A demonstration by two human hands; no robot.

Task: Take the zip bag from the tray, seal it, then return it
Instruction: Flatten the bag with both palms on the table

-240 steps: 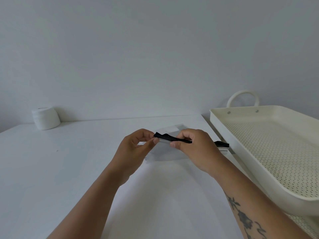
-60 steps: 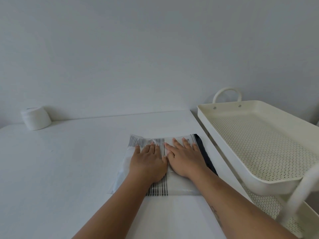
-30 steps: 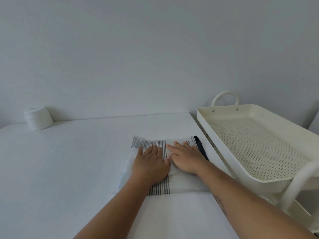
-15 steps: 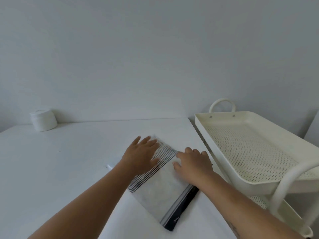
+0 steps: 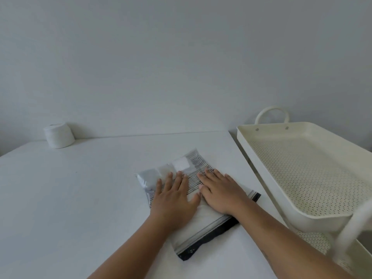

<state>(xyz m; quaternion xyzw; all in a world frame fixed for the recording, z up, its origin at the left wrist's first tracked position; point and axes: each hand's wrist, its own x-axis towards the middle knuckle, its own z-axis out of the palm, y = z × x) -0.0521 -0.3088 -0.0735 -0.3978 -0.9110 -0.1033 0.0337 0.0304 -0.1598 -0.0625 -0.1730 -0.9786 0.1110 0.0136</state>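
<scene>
The zip bag (image 5: 201, 228) lies flat on the white table (image 5: 70, 198), turned at an angle. It is translucent with thin dark stripes and a black zip strip along its near edge. My left hand (image 5: 174, 195) rests palm down on the bag's left part, fingers spread. Beside it, my right hand (image 5: 218, 191) presses flat on the bag's right part. Neither hand grips anything. The cream perforated tray (image 5: 281, 194) stands to the right of the table with nothing visible in it.
A white roll (image 5: 58, 135) sits at the back left by the wall. The tray is the top level of a cart with a looped handle (image 5: 271, 113), a white post (image 5: 354, 226) at its near corner and a lower shelf (image 5: 314, 240) beneath.
Since two seconds ago the bag has been rotated on the table, so the black zip strip now faces me. Both hands have settled flat on it again, side by side.
</scene>
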